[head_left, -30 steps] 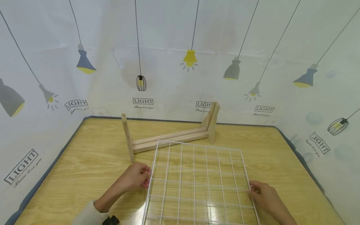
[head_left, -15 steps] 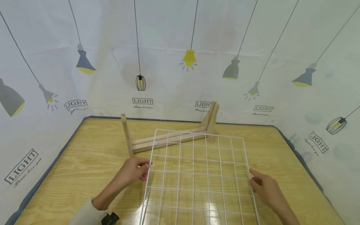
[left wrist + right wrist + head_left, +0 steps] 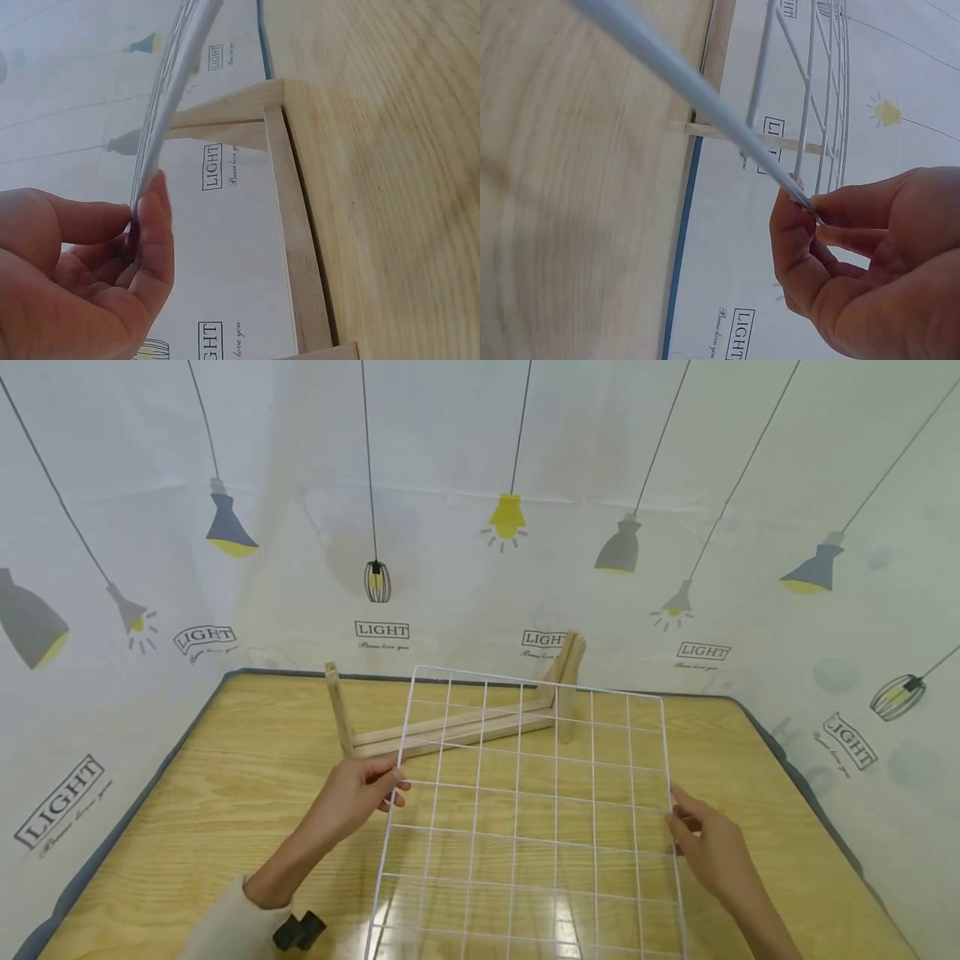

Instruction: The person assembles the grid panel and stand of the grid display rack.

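Between both hands a white wire grid panel (image 3: 515, 791) is held up, its far edge raised and overlapping the wooden frame in the head view. My left hand (image 3: 358, 799) pinches the panel's left edge between thumb and fingers; the left wrist view shows the thumb (image 3: 97, 222) pressed against the wire. On the opposite side my right hand (image 3: 712, 843) pinches the right edge wire, fingertips curled round it in the right wrist view. Behind the panel stands a light wooden frame (image 3: 465, 727), a long double rail with an upright at either end.
A wood-grain table (image 3: 202, 793) with a dark blue edge lies beneath. White curtain-like sheeting (image 3: 450, 460) printed with lamps and "LIGHT" labels surrounds it at the back and sides. A small black object (image 3: 298, 932) sits by the left sleeve (image 3: 236, 922).
Both hands have lifted the grid panel; its far edge has risen and moved forward, now overlapping the wooden frame's rail. The wooden frame has not moved.
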